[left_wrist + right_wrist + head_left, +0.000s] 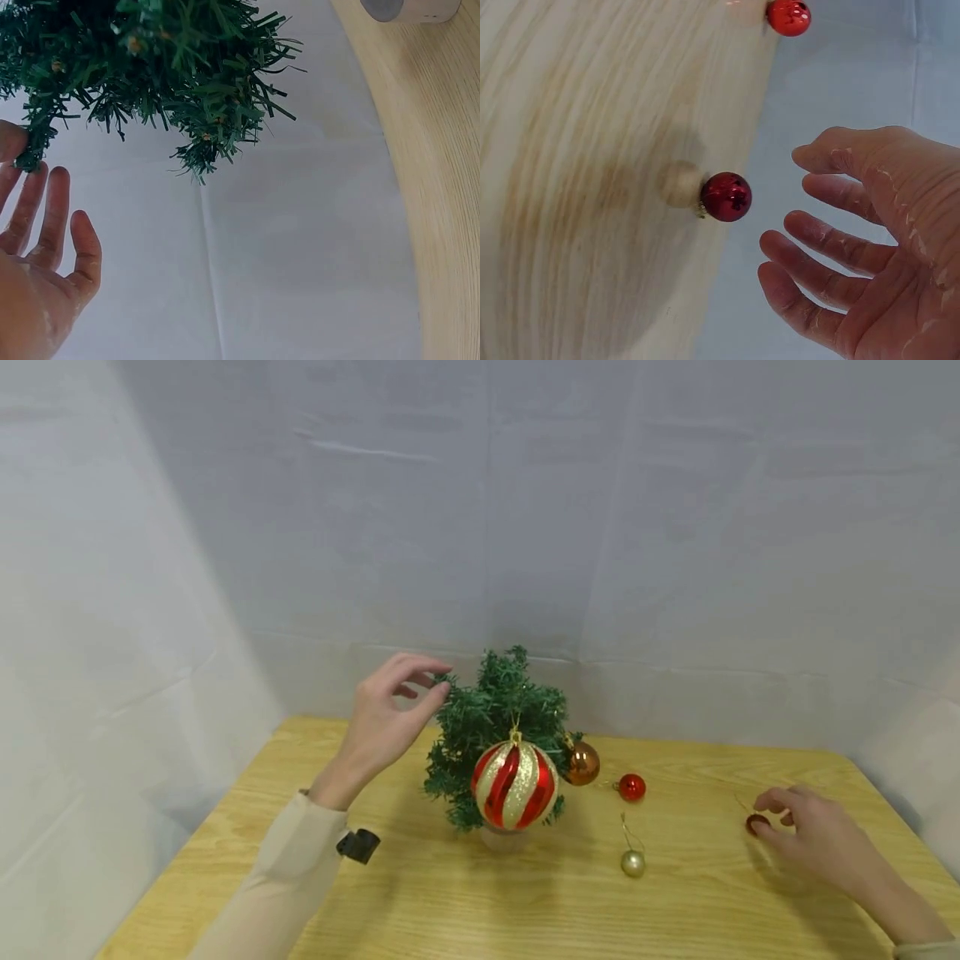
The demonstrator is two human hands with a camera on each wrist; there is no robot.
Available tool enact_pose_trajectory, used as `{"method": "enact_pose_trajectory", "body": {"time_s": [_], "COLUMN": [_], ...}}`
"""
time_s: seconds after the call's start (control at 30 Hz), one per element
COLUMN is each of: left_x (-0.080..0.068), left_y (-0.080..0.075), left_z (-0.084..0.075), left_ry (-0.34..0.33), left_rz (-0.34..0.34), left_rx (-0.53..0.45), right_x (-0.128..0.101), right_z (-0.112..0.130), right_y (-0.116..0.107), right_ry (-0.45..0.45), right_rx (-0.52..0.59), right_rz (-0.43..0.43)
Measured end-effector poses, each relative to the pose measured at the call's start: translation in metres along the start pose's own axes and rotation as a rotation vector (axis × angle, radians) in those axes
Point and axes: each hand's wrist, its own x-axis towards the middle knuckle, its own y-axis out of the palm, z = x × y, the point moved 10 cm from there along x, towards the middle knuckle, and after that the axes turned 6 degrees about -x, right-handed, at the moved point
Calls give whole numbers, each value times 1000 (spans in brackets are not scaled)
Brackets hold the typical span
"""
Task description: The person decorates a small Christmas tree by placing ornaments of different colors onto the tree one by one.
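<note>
A small green tree (495,714) stands mid-table with a large red-and-gold striped bauble (514,785) and a copper bauble (582,763) hanging on it. My left hand (438,681) is raised at the tree's upper left, fingers loosely spread, thumb and forefinger at a branch tip (31,146). In the left wrist view the left hand (45,195) shows straight fingers under the tree (157,67). My right hand (768,814) lies low at the table's right, fingers relaxed beside a dark red bauble (756,823). In the right wrist view a small gap separates that bauble (726,196) from my right hand (795,225).
A bright red bauble (632,787) (788,16) and a small gold bauble (633,863) with a hook lie on the wooden table (525,910) right of the tree. The tree's pale pot (409,9) stands on the wood. White cloth walls surround the table.
</note>
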Motion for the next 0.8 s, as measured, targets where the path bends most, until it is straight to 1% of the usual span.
{"method": "enact_pose_trajectory", "body": {"time_s": [0.3, 0.4, 0.63, 0.8], "left_x": [-6, -4, -7, -12], "left_y": [-6, -5, -7, -9], "left_z": [-9, -6, -10, -13], "left_ry": [55, 82, 117, 139], "left_rz": [-31, -14, -22, -24], "left_rx": [31, 4, 12, 23], "right_x": [0, -12, -13, -13], "right_z": [-2, 2, 8, 6], "right_y": [10, 12, 12, 14], "right_ry": [-15, 7, -73, -75], "right_rx": [-11, -16, -43, -43], "right_rz": [12, 7, -52, -46]}}
